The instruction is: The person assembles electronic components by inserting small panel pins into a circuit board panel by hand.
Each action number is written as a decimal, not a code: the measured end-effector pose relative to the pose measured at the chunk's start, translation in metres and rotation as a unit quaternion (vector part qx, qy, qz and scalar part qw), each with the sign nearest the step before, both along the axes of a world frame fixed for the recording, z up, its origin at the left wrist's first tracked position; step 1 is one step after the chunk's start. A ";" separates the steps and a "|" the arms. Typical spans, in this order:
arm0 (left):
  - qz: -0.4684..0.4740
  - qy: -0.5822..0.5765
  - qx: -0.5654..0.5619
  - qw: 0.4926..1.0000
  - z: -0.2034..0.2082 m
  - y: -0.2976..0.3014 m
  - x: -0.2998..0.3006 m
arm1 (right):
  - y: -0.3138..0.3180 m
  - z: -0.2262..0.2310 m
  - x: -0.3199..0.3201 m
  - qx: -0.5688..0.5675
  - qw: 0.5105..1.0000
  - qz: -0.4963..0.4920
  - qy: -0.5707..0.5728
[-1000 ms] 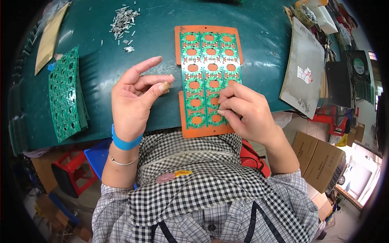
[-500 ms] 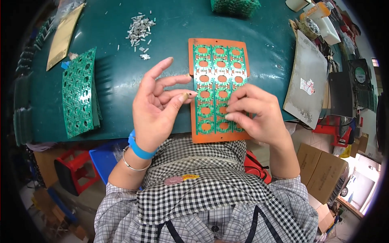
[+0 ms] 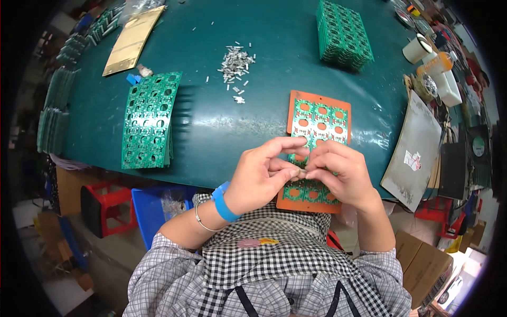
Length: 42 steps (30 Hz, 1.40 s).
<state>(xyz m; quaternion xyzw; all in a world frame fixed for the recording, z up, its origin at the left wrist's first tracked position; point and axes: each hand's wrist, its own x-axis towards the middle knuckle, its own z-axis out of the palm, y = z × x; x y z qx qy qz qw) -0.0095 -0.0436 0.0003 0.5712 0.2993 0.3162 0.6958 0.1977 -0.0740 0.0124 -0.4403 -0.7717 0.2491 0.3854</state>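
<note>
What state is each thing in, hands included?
Left hand: fingers curled; anything pinched is too small to tell.
Right hand: fingers bent, tips beside the left hand's; hold unclear.
Green panel: flat, partly hidden by the hands.
Orange tray: flat, under the panel.
Small pale parts: loose, heaped, some scattered.
Far green panels: stacked.

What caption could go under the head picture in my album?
Left hand and right hand close together over a green board on an orange plate, a pile of small bits beyond.

A red stool (image 3: pixel 94 210) stands on the grey floor (image 3: pixel 124 251) beside the green table (image 3: pixel 203 108).
</note>
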 end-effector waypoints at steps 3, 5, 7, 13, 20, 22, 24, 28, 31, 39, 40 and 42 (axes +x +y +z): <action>0.024 -0.032 -0.059 0.997 0.003 0.004 -0.003 | 0.001 0.007 0.004 -0.069 0.997 0.017 0.041; 0.068 0.036 0.054 0.996 0.005 0.010 -0.007 | 0.003 0.011 0.009 -0.087 0.995 -0.014 0.048; 0.122 0.147 0.184 0.964 0.003 0.029 -0.016 | 0.010 0.016 0.027 -0.104 0.992 -0.072 0.025; 0.237 0.532 0.386 0.716 -0.022 0.099 -0.056 | 0.042 0.016 0.073 -0.150 0.964 -0.175 -0.130; 0.237 0.450 0.392 0.767 -0.048 0.114 -0.036 | 0.077 -0.007 0.079 -0.157 0.957 -0.170 -0.172; 0.205 0.438 0.321 0.814 -0.045 0.122 -0.034 | 0.082 -0.010 0.077 -0.162 0.953 -0.183 -0.179; 0.193 0.435 0.319 0.819 -0.043 0.125 -0.027 | 0.083 -0.010 0.079 -0.165 0.950 -0.192 -0.183; 0.170 0.427 0.423 0.781 -0.048 0.130 -0.026 | 0.083 -0.013 0.084 -0.161 0.950 -0.195 -0.181; 0.190 0.397 0.369 0.819 -0.042 0.126 -0.025 | 0.082 -0.023 0.087 -0.119 0.960 -0.186 -0.170; 0.169 0.408 0.423 0.791 -0.045 0.128 -0.028 | 0.084 -0.029 0.089 -0.075 0.971 -0.170 -0.149; 0.179 0.393 0.406 0.806 -0.047 0.128 -0.029 | 0.084 -0.029 0.089 -0.073 0.971 -0.167 -0.152; 0.188 0.378 0.387 0.820 -0.046 0.127 -0.031 | 0.084 -0.029 0.089 -0.074 0.971 -0.165 -0.155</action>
